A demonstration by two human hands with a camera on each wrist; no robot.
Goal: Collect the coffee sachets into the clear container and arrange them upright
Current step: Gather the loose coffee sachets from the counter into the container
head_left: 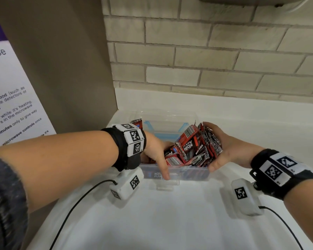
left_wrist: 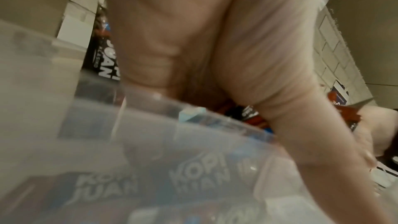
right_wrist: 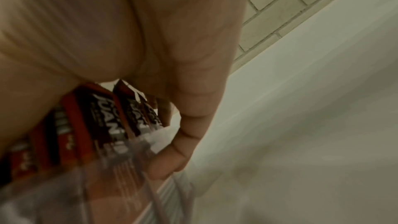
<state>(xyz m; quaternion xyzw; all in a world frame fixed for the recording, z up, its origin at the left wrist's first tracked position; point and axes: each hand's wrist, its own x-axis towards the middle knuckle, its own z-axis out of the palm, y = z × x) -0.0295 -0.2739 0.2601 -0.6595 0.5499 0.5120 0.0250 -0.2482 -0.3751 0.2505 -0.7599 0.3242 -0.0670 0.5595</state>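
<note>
The clear container (head_left: 188,173) stands on the white counter, with red and black coffee sachets (head_left: 186,150) heaped loosely inside. My right hand (head_left: 228,150) grips a thick upright bundle of sachets (head_left: 212,141) at the container's right end, fingers behind it and thumb at the front corner. In the right wrist view the bundle (right_wrist: 96,117) sits against the palm above the clear wall (right_wrist: 107,185). My left hand (head_left: 153,150) reaches in at the left end. Its thumb (left_wrist: 323,134) lies down the outside of the front wall (left_wrist: 150,142), and its fingers are hidden under sachets.
A clear lid with blue clips (head_left: 163,127) lies behind the container. One sachet (head_left: 136,122) stands by the far left corner. A brown panel with a notice (head_left: 16,105) rises at the left and a brick wall (head_left: 206,60) at the back. White counter (head_left: 170,222) stretches in front.
</note>
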